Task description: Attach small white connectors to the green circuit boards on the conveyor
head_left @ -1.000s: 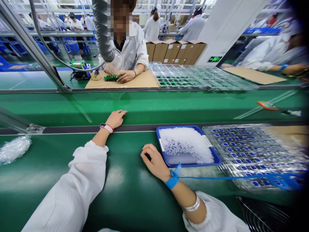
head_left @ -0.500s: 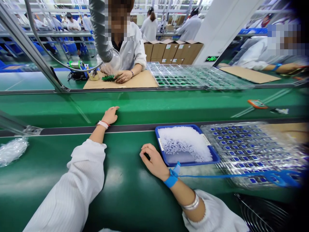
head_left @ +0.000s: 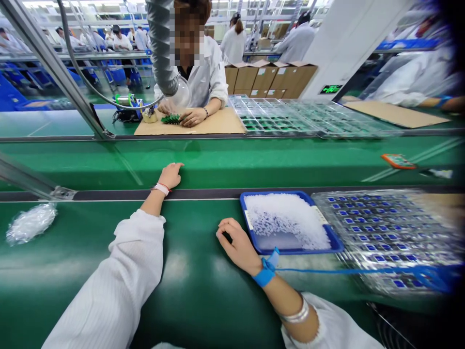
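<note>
Compared with half a second ago, the view has turned slightly left, while both hands lie where they were. A green belt worktop (head_left: 203, 295) runs across, carrying a clear plastic tray of blue parts (head_left: 385, 237) and a blue tray of white granules (head_left: 290, 251). The left hand (head_left: 170, 175) lies open and empty on the belt. The right hand (head_left: 240, 247), wearing a blue wrist strap (head_left: 264, 276), half-curls just beside the blue tray, holding nothing.
</note>
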`<state>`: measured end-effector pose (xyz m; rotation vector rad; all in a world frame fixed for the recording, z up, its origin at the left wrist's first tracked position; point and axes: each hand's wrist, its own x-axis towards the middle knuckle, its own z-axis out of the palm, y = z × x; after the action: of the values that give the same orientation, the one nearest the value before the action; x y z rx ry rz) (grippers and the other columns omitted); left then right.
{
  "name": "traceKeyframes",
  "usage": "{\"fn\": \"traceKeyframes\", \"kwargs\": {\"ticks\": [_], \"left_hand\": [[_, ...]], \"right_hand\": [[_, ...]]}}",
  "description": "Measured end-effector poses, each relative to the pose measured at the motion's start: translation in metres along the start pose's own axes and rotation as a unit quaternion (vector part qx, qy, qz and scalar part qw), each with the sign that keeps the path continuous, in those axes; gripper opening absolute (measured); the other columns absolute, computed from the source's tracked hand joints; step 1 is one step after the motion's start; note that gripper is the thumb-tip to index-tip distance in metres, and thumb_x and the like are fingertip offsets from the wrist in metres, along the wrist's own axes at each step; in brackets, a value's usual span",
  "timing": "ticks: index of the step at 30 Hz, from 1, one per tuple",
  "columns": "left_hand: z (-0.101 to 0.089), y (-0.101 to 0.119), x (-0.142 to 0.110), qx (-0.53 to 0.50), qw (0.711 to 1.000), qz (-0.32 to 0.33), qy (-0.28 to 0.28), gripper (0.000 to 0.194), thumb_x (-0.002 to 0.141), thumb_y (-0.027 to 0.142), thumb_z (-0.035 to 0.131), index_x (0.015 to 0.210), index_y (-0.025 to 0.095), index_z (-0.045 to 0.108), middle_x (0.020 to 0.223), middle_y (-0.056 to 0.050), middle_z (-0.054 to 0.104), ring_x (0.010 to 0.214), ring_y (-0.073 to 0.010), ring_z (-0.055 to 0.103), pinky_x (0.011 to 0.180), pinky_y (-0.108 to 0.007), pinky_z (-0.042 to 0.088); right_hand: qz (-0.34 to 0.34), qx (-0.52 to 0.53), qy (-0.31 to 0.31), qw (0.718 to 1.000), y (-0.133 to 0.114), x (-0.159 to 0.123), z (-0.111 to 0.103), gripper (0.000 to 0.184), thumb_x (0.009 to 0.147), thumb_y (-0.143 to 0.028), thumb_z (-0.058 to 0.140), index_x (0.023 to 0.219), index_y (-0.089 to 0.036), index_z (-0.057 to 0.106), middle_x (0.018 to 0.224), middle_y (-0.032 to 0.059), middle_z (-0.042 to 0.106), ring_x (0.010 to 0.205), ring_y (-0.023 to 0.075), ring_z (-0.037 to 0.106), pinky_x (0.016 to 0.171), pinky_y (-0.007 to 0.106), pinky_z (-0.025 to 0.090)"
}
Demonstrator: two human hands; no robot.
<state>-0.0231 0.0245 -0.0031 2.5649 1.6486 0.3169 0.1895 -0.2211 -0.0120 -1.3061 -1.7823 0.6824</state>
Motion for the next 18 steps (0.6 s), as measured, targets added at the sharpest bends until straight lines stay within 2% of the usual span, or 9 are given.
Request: {"fn": "traceKeyframes", "kwargs": {"ticks": [4, 6, 8, 10, 12, 13, 15, 18], "left_hand": [[-0.003, 0.002, -0.004, 0.006, 1.0, -0.007, 0.0, 0.052, 0.073, 0.009, 0.043, 0.124, 0.014, 0.051, 0.123, -0.014, 0.056, 0.119, -0.0277, 0.047, 0.1, -0.042, 0.039], [-0.003, 0.0, -0.004, 0.002, 1.0, -0.013, 0.004, 0.051, 0.074, 0.011, 0.043, 0.124, 0.013, 0.051, 0.121, -0.016, 0.056, 0.119, -0.0303, 0.047, 0.098, -0.045, 0.039], [0.0, -0.003, -0.003, 0.01, 1.0, -0.012, 0.015, 0.05, 0.074, 0.014, 0.043, 0.124, 0.013, 0.051, 0.12, -0.017, 0.056, 0.119, -0.0319, 0.047, 0.096, -0.047, 0.04], [0.002, -0.003, -0.002, 0.022, 0.999, 0.005, 0.027, 0.05, 0.075, 0.016, 0.043, 0.124, 0.013, 0.051, 0.121, -0.017, 0.055, 0.121, -0.0325, 0.044, 0.097, -0.048, 0.04], [0.005, -0.001, -0.003, 0.026, 0.999, 0.023, 0.031, 0.05, 0.076, 0.017, 0.042, 0.124, 0.013, 0.051, 0.123, -0.017, 0.055, 0.124, -0.0328, 0.041, 0.098, -0.049, 0.04], [0.005, 0.0, -0.003, 0.023, 0.999, 0.028, 0.031, 0.05, 0.076, 0.017, 0.042, 0.125, 0.013, 0.051, 0.124, -0.017, 0.054, 0.125, -0.0331, 0.04, 0.098, -0.05, 0.039], [0.006, 0.001, -0.003, 0.016, 0.999, 0.033, 0.029, 0.049, 0.077, 0.019, 0.042, 0.125, 0.013, 0.051, 0.125, -0.017, 0.054, 0.125, -0.0337, 0.04, 0.098, -0.051, 0.039], [0.006, 0.001, -0.003, 0.014, 0.999, 0.042, 0.027, 0.048, 0.077, 0.022, 0.043, 0.124, 0.013, 0.051, 0.126, -0.015, 0.054, 0.126, -0.0339, 0.039, 0.099, -0.05, 0.038]], "right_hand": [[-0.019, -0.003, -0.01, 1.0, -0.016, -0.002, -0.009, 0.012, 0.083, -0.012, 0.047, 0.075, -0.02, 0.051, 0.087, 0.0055, 0.054, 0.087, 0.0169, 0.053, 0.078, 0.033, 0.045], [-0.043, -0.018, -0.028, 0.999, -0.021, -0.002, -0.027, 0.008, 0.082, -0.013, 0.048, 0.079, -0.02, 0.052, 0.091, 0.0059, 0.055, 0.09, 0.0167, 0.053, 0.08, 0.032, 0.046], [-0.056, -0.059, -0.013, 0.997, -0.017, -0.003, -0.057, 0.006, 0.083, -0.017, 0.05, 0.087, -0.02, 0.054, 0.095, 0.0066, 0.057, 0.094, 0.0179, 0.054, 0.084, 0.034, 0.045], [-0.028, -0.131, 0.061, 0.989, 0.0, -0.006, -0.091, 0.008, 0.085, -0.02, 0.048, 0.09, -0.021, 0.054, 0.093, 0.0071, 0.059, 0.093, 0.0196, 0.054, 0.085, 0.037, 0.044], [0.033, -0.232, 0.16, 0.959, 0.025, -0.012, -0.124, 0.008, 0.083, -0.022, 0.049, 0.087, -0.02, 0.055, 0.088, 0.0083, 0.06, 0.089, 0.0223, 0.054, 0.083, 0.04, 0.043], [0.056, -0.267, 0.182, 0.945, 0.038, -0.015, -0.136, 0.008, 0.081, -0.023, 0.05, 0.085, -0.019, 0.055, 0.086, 0.0086, 0.06, 0.087, 0.0235, 0.054, 0.082, 0.041, 0.043], [0.09, -0.308, 0.193, 0.927, 0.06, -0.023, -0.154, 0.01, 0.077, -0.025, 0.052, 0.084, -0.018, 0.057, 0.084, 0.0092, 0.061, 0.083, 0.0245, 0.055, 0.079, 0.041, 0.043], [0.113, -0.337, 0.189, 0.915, 0.075, -0.03, -0.161, 0.012, 0.075, -0.025, 0.054, 0.083, -0.018, 0.058, 0.085, 0.0102, 0.063, 0.081, 0.0251, 0.055, 0.077, 0.041, 0.044]]}}
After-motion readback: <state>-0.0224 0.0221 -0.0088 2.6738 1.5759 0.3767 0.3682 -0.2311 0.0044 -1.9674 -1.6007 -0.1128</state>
